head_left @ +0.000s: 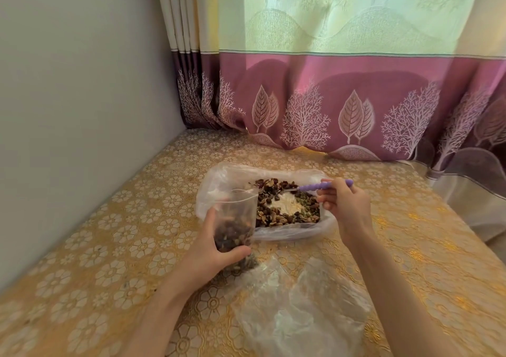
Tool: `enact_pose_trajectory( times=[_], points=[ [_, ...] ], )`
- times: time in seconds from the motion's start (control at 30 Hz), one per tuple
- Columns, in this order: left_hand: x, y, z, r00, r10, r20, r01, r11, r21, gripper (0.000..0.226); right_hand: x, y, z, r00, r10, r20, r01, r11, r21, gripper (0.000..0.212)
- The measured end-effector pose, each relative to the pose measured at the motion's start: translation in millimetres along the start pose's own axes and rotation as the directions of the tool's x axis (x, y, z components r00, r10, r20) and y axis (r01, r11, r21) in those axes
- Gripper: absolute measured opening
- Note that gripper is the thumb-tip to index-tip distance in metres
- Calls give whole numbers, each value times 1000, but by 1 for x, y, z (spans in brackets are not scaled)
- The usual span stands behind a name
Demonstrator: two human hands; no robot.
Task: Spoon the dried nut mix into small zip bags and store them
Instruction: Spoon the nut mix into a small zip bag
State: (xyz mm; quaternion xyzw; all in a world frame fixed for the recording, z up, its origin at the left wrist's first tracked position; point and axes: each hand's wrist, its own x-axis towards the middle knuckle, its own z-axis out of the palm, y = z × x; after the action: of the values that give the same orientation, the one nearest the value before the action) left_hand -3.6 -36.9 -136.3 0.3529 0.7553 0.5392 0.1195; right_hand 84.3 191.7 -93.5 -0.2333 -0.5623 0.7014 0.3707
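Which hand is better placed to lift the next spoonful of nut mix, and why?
Right. The right hand already holds the purple spoon at the nut mix, while the left hand grips the zip bag.

Daylight came through the pale upper curtain (pixel 356 14), which glowed bright and nearly washed out; the purple band below it showed dark shapes backlit through the cloth. The scene was soft and evenly lit, with faint shadows under the forearms on the table (pixel 109 233). Wide-angle bending curved the wall and curtain edges. The near clear plastic (pixel 295 310) looked slightly blurred.
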Motion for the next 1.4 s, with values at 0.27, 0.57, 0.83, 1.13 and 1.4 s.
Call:
enact_pose_trajectory(
  times=[0.27,0.57,0.83,1.13,1.4],
  points=[
    [0,0,0,1000,-13,15,14,1000,-13,65,-18,-37,10,981,-90,172,66,987,143,21],
    [1,0,0,1000,-24,3,25,997,-70,65,-31,-46,19,926,-142,351,141,990,28,24],
    [2,-4,1,999,-47,-9,46,994,-96,74,-35,-48,19,857,-184,481,209,978,1,25],
    [2,-3,2,998,-23,-58,16,993,-119,67,-24,-42,13,926,-170,338,128,981,143,21],
    [1,1,2,964,23,-265,-48,995,-88,59,-7,-17,-3,965,-260,21,255,922,-291,22]
  ],
)
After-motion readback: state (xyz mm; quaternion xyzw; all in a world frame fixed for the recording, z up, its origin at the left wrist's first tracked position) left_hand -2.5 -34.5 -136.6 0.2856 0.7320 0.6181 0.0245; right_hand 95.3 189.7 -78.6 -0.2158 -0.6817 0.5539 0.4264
